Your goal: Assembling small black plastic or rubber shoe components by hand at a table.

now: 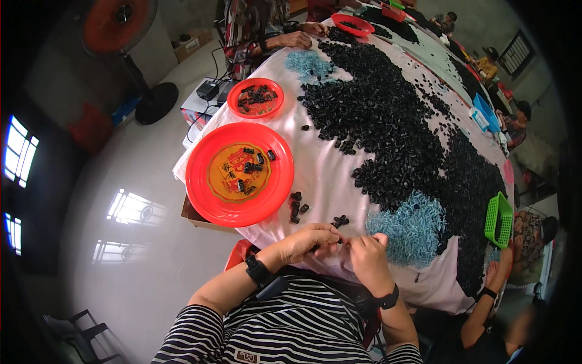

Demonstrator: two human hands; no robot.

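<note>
Head view: left hand (pixel 312 241) apparently pinching small dark part (pixel 339 240) above near edge of table (pixel 327 185); right hand (pixel 368 255) bunched beside it, contents untellable. Step, judged: two-handed fingertip work; next move calls for steady alignment.

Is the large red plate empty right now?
No, several small black parts lie on the large red plate.

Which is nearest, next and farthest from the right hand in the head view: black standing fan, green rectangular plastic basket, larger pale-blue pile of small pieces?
1. Pale-blue pile: just right of the right hand.
2. Green basket: far right.
3. Standing fan: upper left.
</note>
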